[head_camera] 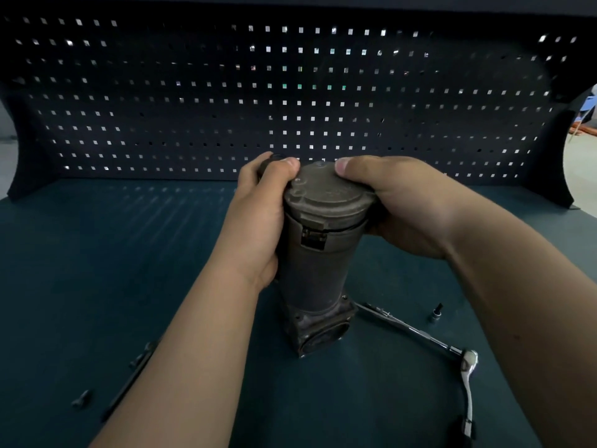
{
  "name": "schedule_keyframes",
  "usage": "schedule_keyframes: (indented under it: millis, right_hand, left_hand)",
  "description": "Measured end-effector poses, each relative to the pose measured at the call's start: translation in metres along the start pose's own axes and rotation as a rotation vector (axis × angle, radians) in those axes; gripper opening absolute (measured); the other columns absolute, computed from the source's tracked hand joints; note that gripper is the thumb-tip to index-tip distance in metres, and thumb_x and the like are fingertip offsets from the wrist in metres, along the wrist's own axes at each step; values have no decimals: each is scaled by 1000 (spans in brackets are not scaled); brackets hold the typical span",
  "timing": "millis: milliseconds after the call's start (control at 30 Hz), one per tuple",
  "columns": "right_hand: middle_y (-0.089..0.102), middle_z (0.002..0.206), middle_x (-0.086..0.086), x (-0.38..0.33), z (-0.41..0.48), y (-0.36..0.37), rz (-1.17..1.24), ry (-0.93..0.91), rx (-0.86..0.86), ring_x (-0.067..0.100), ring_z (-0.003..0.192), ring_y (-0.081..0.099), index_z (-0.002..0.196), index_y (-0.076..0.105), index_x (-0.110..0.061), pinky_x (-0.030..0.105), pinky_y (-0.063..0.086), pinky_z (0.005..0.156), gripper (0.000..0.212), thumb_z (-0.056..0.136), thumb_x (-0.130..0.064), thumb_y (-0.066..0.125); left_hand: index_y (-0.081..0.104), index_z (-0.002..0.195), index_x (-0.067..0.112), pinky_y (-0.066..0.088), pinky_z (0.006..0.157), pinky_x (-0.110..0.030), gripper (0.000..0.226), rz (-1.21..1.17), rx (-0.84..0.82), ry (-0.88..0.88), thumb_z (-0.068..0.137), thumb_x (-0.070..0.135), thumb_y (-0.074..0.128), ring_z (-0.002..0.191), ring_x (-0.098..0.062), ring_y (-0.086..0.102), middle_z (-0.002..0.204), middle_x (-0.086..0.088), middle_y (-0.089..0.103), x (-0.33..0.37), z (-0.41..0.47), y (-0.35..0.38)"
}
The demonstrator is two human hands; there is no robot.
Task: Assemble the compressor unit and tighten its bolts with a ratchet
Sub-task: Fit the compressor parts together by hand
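A grey cylindrical compressor body [318,273] stands upright on the dark bench, its square flange at the bottom. A round grey end cap [326,192] sits on its top. My left hand [261,218] grips the left side of the cap and cylinder, thumb on the cap's rim. My right hand [397,205] grips the cap's right side, thumb pressed on top. A chrome ratchet [468,379] lies at the right front, beside a long extension bar [403,328]. A small socket [436,313] stands near it.
A long dark bolt [129,383] and a short bolt [82,397] lie at the left front, partly hidden by my left forearm. A dark pegboard wall [290,101] rises behind the bench [113,253].
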State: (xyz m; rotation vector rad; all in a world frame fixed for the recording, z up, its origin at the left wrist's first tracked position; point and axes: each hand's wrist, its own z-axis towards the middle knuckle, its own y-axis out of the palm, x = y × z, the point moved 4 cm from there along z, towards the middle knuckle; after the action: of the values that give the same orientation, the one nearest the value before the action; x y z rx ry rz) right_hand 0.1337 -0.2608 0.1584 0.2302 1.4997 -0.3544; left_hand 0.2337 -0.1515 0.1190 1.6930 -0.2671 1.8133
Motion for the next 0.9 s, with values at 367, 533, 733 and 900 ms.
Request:
schedule_keyframes:
  millis: [367, 533, 733, 900]
  right_hand:
    - [75, 87, 5, 1, -5, 5, 44, -20, 122, 18, 79, 68, 86, 71, -11, 37, 54, 78, 23, 93, -26, 55]
    - [74, 79, 1, -2, -4, 3, -36, -2, 157, 17, 74, 67, 80, 71, -15, 39, 54, 75, 23, 91, -29, 58]
    - [75, 89, 5, 0, -3, 3, 25, -94, 260, 19, 82, 69, 89, 72, -10, 36, 52, 76, 20, 89, -25, 59]
    - [70, 67, -13, -7, -5, 0, -187, -129, 395, 1, 63, 62, 83, 72, -16, 26, 46, 63, 23, 89, -35, 60]
  left_hand:
    - [52, 125, 41, 51, 65, -23, 77, 59, 5, 29, 52, 63, 66, 87, 2, 68, 104, 17, 70, 2, -4, -2]
    - [52, 126, 43, 51, 71, -27, 80, 92, 9, 12, 52, 69, 65, 95, -3, 67, 115, 14, 67, 3, -5, -1]
    - [54, 122, 45, 47, 98, -41, 96, 199, 13, 75, 43, 99, 46, 110, -9, 61, 120, 12, 65, 0, -6, -5]
    - [54, 126, 42, 43, 101, -40, 91, 237, 39, 69, 54, 94, 35, 112, -9, 58, 121, 12, 64, -3, -1, -11]
